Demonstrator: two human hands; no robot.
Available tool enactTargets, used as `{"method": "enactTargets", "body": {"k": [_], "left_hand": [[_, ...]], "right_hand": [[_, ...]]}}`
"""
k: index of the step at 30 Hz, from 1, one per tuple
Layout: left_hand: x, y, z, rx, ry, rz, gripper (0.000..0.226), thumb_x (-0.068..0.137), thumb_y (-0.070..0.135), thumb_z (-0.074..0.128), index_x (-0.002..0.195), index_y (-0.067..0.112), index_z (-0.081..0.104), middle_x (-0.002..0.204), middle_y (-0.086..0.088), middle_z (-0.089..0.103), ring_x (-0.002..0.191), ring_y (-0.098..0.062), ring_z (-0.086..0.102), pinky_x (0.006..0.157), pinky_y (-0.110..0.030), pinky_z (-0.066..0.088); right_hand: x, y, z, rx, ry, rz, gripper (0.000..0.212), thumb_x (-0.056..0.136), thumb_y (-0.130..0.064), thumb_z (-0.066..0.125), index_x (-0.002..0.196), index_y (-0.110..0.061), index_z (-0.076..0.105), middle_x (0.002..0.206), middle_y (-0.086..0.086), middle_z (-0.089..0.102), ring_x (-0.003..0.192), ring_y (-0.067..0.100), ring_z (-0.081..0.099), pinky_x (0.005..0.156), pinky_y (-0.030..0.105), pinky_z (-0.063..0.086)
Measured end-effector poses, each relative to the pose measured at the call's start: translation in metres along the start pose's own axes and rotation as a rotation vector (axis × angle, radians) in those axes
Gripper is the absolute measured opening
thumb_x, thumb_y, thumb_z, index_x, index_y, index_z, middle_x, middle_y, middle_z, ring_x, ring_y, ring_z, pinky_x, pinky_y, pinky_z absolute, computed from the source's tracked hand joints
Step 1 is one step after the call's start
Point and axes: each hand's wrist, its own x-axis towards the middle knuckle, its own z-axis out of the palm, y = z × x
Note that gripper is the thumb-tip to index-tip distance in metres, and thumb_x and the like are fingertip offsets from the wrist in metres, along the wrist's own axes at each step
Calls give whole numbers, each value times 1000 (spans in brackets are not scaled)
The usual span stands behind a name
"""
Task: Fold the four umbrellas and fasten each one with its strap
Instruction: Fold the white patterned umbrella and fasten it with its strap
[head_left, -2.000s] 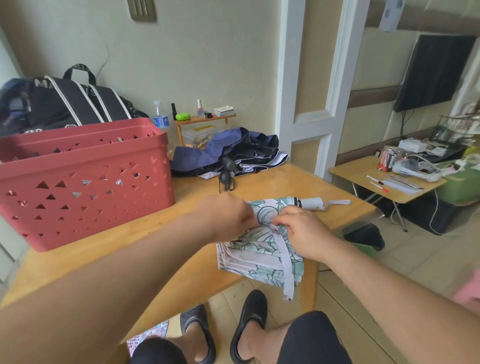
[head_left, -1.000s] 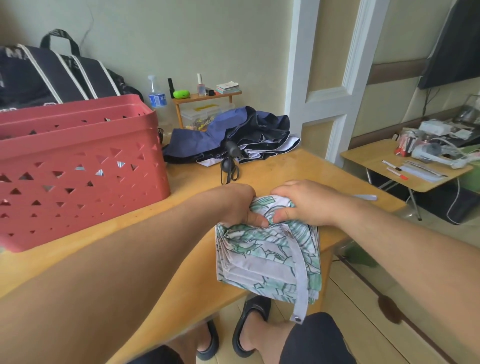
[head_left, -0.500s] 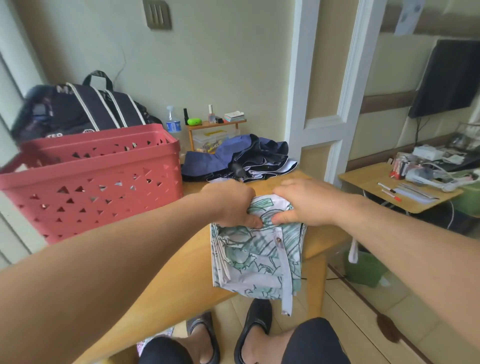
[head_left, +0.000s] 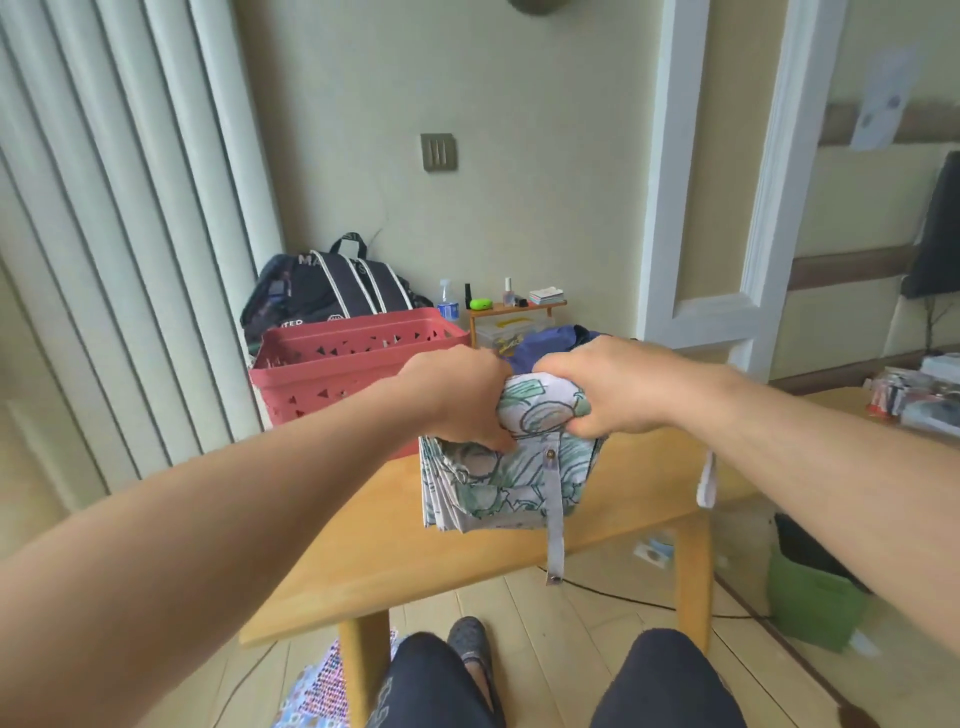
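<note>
A white umbrella with green leaf print (head_left: 511, 467) is held up above the wooden table (head_left: 395, 540), its canopy folds hanging down. My left hand (head_left: 462, 397) grips its upper left part and my right hand (head_left: 608, 387) grips the upper right part. Its white strap (head_left: 555, 525) dangles loose, with a snap at the lower end. A white wrist loop (head_left: 706, 480) hangs below my right forearm. A dark blue umbrella (head_left: 550, 343) lies unfolded at the table's back, mostly hidden behind my hands.
A red perforated basket (head_left: 337, 374) stands on the table's left. Behind it sit a black bag (head_left: 332, 286) and a small shelf with bottles (head_left: 511, 306). A green bin (head_left: 810, 603) stands on the floor at the right. My knees are below the table's front edge.
Both hands have lifted the leaf-print umbrella off the table and bunched its top tighter. The camera has tilted up, so the table looks lower and farther away.
</note>
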Motion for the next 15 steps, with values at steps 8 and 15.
{"method": "enactTargets", "body": {"k": [8, 15], "left_hand": [[-6, -9, 2, -72, 20, -113, 39, 72, 49, 77, 97, 24, 61, 80, 5, 63, 76, -23, 64, 64, -38, 59], [-18, -18, 19, -244, -131, -35, 40, 65, 49, 87, 90, 24, 69, 78, 5, 70, 74, -22, 69, 64, -35, 59]], "right_hand": [[21, -24, 17, -171, 210, 58, 69, 81, -39, 77, 137, -37, 37, 111, -6, 58, 111, 27, 58, 75, 40, 53], [7, -25, 34, -258, 241, 8, 45, 81, -45, 73, 114, -30, 46, 103, -7, 60, 103, 27, 63, 64, 34, 35]]}}
